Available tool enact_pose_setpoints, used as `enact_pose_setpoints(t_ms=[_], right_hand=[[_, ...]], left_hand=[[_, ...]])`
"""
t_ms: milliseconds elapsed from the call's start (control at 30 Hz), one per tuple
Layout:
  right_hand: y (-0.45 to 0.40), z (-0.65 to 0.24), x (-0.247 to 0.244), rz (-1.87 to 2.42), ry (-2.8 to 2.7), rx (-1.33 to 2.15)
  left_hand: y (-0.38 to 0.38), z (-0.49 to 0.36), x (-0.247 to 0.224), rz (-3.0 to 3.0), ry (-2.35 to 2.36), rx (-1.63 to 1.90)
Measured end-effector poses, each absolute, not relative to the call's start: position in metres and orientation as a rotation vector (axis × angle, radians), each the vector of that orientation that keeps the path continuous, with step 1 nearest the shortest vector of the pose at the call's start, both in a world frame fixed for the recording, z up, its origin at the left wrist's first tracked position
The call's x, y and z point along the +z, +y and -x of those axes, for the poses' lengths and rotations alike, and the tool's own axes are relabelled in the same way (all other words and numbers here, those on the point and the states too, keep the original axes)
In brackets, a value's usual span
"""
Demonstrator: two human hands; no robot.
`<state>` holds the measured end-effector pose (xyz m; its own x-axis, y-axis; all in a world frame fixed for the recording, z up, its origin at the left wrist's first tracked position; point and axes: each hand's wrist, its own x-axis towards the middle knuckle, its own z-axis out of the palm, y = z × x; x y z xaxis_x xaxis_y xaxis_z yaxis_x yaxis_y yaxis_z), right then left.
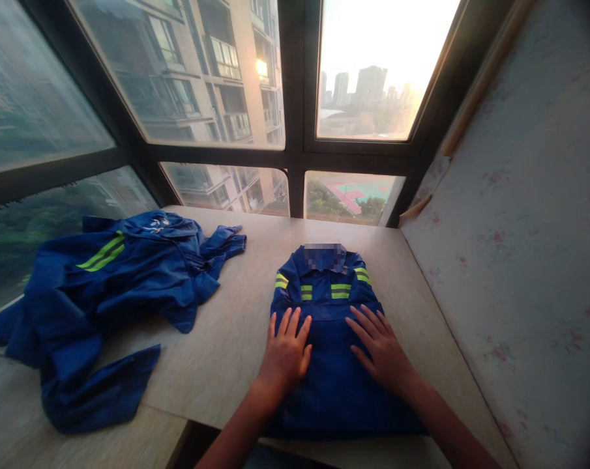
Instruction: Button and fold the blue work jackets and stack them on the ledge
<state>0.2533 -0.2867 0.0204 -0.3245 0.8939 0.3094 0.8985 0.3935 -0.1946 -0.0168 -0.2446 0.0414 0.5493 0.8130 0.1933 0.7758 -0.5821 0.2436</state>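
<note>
In front of me a blue work jacket [331,371] lies folded on the stone sill, its collar toward the window. Yellow-green and grey reflective strips cross its chest and sleeves. My left hand [285,352] rests flat on the jacket's left side, fingers spread. On its right side lies my right hand [380,345], also flat with the fingers apart. Neither hand grips the cloth. Farther left, a second blue work garment [123,280] is spread out rumpled, with yellow-green strips and one sleeve hanging toward the front.
The pale sill [226,352] runs up to a dark window frame [295,156] at the back. A floral-papered wall [514,273] bounds the right side, with torn paper [424,192] near the window corner. A dark gap shows below the sill's front edge.
</note>
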Motion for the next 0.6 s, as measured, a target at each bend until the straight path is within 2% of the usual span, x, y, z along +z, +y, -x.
enact_pose_setpoints(t_ms=[133,367,600], right_hand=[[-0.289,-0.244,0.016,1.522,-2.353,-0.018],[-0.287,-0.247,-0.001,1.532,-2.358,-0.02],[-0.313,-0.255,0.0,1.401,-2.292,0.115]], left_hand=[[-0.252,-0.004,0.045,-2.745,1.149,0.434],[-0.253,-0.001,0.017,-2.738,1.227,0.362],[-0.276,0.024,0.024,-2.778,1.138,0.377]])
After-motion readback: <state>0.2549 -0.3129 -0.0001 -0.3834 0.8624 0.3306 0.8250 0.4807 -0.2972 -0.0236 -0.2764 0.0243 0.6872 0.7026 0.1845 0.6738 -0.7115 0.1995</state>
